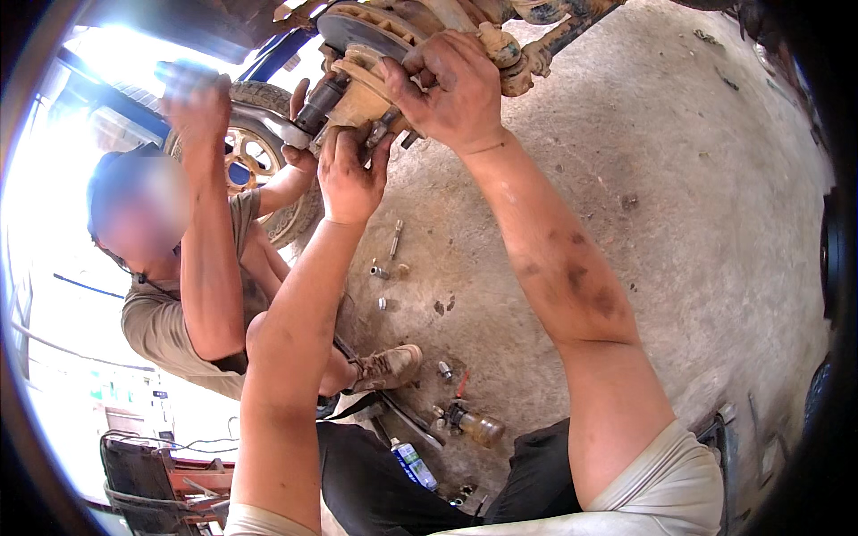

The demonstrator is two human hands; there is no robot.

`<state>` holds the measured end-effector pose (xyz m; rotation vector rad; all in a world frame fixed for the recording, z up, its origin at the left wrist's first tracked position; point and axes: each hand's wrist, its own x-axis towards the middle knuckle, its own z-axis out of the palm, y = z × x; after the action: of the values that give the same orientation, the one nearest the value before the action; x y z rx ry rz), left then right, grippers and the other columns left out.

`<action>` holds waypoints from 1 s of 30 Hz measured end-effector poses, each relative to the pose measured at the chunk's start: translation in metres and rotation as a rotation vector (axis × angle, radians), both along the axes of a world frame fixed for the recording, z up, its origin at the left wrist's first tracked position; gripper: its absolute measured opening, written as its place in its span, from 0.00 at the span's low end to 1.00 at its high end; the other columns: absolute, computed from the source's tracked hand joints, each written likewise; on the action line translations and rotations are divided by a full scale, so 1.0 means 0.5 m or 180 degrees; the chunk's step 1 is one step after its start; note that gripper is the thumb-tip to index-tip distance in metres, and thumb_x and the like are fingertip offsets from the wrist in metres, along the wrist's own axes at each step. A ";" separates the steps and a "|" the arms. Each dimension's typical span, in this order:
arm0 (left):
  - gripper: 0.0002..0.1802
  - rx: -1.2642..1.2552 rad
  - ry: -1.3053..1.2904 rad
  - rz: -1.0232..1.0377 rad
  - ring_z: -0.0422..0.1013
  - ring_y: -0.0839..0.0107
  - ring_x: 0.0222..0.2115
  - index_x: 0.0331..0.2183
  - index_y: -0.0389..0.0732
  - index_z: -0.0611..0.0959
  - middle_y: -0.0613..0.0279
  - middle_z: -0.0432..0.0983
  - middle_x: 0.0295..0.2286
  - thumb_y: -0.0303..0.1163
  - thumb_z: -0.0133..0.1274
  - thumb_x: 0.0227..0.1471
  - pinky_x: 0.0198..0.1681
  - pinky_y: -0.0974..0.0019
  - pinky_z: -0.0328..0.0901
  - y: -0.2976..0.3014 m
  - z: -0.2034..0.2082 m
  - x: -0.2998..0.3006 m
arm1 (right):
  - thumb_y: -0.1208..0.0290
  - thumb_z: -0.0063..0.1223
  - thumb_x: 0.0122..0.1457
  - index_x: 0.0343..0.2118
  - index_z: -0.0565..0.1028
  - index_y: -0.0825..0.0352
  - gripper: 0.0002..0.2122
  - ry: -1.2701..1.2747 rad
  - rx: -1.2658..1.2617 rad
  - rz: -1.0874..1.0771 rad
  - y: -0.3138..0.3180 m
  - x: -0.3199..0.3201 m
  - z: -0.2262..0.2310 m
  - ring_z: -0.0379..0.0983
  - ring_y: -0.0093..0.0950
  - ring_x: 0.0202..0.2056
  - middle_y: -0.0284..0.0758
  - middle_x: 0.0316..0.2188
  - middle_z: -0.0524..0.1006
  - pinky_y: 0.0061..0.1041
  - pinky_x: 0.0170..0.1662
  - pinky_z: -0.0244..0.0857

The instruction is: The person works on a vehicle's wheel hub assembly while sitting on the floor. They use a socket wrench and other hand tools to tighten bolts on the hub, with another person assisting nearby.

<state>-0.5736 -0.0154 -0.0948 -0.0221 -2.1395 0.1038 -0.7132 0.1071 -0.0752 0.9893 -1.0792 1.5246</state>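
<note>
Near the upper middle of the frame, just under the disc [353, 34], lies the bracket [356, 100], with a small metal fitting [383, 126] at its lower right edge. What matters most seems to be how the fitting stands to the bracket: its long axis slants from upper right to lower left, and whether it lines up with any hole is too small to tell. The left hand [352, 174] is nearer, reaching it from below with thumb and fingertips closed in a pinch around it. The right hand [454, 92] comes from the upper right, its fingers bent and its thumb apart from them, reaching to the bracket's right edge; whether it grips or only steadies, I cannot tell. The fitting thus sits right at the left fingertips and just below and left of the right thumb.

In looks, the bracket is a tan, dusty, flat-faced piece with a rounded upper edge, partly covered by fingers. The fitting is short, grey and narrow, with a dull shine. Just left of the bracket, a dark cylinder [321, 104] stands tilted, its top leaning right, on the side of the co-worker [161, 326].
</note>
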 end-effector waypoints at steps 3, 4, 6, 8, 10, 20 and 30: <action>0.15 0.0002 0.0017 -0.0007 0.69 0.58 0.25 0.34 0.36 0.79 0.57 0.71 0.26 0.33 0.64 0.46 0.31 0.59 0.64 -0.003 -0.004 -0.001 | 0.65 0.64 0.47 0.22 0.72 0.63 0.11 0.0055 -0.0040 -0.0033 0.000 0.001 -0.002 0.71 0.37 0.24 0.35 0.18 0.72 0.33 0.31 0.65; 0.15 -0.0020 0.0037 -0.0004 0.69 0.58 0.25 0.34 0.36 0.79 0.57 0.71 0.25 0.33 0.64 0.45 0.31 0.59 0.64 -0.004 -0.005 -0.001 | 0.65 0.64 0.47 0.22 0.72 0.63 0.11 0.0071 -0.0051 -0.0039 0.000 0.002 -0.002 0.71 0.37 0.23 0.34 0.17 0.72 0.33 0.31 0.66; 0.15 -0.0085 0.0079 -0.0012 0.69 0.58 0.25 0.34 0.36 0.79 0.57 0.70 0.25 0.32 0.65 0.45 0.31 0.59 0.64 -0.006 -0.005 -0.001 | 0.64 0.64 0.47 0.21 0.72 0.63 0.12 0.0094 -0.0039 -0.0024 0.000 0.003 -0.003 0.71 0.36 0.23 0.34 0.17 0.72 0.33 0.30 0.66; 0.15 -0.0171 0.0122 -0.0051 0.69 0.58 0.26 0.33 0.36 0.79 0.57 0.70 0.25 0.32 0.65 0.45 0.31 0.59 0.64 -0.006 -0.005 -0.005 | 0.64 0.65 0.47 0.21 0.72 0.63 0.12 0.0102 -0.0032 -0.0042 0.003 0.002 -0.001 0.71 0.36 0.23 0.34 0.17 0.72 0.32 0.30 0.66; 0.15 -0.0187 0.0147 -0.0045 0.69 0.58 0.26 0.33 0.36 0.79 0.57 0.70 0.25 0.32 0.64 0.45 0.31 0.59 0.64 -0.007 -0.007 -0.007 | 0.63 0.64 0.47 0.21 0.72 0.62 0.12 0.0088 -0.0032 -0.0067 0.002 0.002 0.000 0.71 0.36 0.23 0.34 0.17 0.72 0.32 0.30 0.66; 0.13 -0.0116 0.0091 0.0038 0.70 0.57 0.28 0.33 0.37 0.79 0.57 0.71 0.26 0.33 0.63 0.46 0.32 0.58 0.64 -0.008 -0.013 -0.006 | 0.63 0.65 0.47 0.20 0.71 0.62 0.13 0.0036 -0.0057 -0.0085 -0.001 -0.002 -0.004 0.72 0.37 0.23 0.33 0.16 0.72 0.33 0.31 0.66; 0.13 -0.0314 0.0077 0.0026 0.70 0.59 0.26 0.33 0.38 0.79 0.59 0.71 0.25 0.33 0.63 0.46 0.32 0.59 0.64 -0.011 -0.013 -0.002 | 0.63 0.65 0.46 0.19 0.72 0.62 0.12 -0.0061 0.0034 -0.0127 0.004 0.007 -0.015 0.72 0.35 0.23 0.32 0.16 0.73 0.33 0.31 0.66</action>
<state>-0.5743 -0.0207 -0.1014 -0.0694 -2.1088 0.2133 -0.7098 0.1092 -0.0826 0.9569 -1.1153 1.5003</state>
